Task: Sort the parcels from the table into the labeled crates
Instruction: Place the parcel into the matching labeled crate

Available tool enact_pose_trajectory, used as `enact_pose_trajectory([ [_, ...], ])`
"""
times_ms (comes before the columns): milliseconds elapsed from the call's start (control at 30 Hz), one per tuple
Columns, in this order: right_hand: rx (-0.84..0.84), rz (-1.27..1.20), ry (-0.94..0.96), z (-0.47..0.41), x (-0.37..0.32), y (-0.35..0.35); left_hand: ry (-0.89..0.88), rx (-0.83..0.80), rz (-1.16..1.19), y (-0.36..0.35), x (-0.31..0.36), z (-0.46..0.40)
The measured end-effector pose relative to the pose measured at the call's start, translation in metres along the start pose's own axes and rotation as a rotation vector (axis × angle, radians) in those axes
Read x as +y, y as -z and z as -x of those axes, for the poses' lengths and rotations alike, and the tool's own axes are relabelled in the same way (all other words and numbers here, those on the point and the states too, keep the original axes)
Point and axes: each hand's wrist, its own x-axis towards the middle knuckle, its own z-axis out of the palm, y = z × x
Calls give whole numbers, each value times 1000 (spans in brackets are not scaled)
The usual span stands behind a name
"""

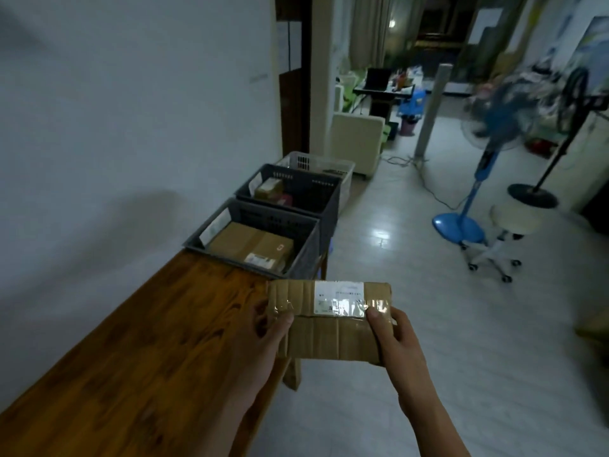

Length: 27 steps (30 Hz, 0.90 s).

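A flat brown cardboard parcel [333, 334] with a white label and shiny tape is held over the right edge of the wooden table [131, 351]. My left hand [268, 331] grips its left end, thumb on top. My right hand [393, 338] grips its right end the same way. Beyond the table's far end stands a dark grey crate [306, 245] with a white label card and a large brown box inside. Behind it is a second dark grey crate [324, 199] holding small parcels, then a white crate [342, 169].
A white wall runs along the left of the table. Tiled floor lies to the right, with a blue standing fan [461, 222], a white wheeled stool [504, 232], a black stand base [532, 196] and a cream armchair [357, 143] farther back.
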Motion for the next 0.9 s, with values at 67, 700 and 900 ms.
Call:
enact_pose_trajectory([
  [67, -21, -6, -11, -40, -3, 10, 21, 3, 17, -24, -1, -38],
  [700, 122, 68, -26, -506, -103, 17, 106, -161, 205, -217, 60, -506],
  [900, 124, 70, -77, -673, -97, 35, 199, -174, 176, -300, 53, -649],
])
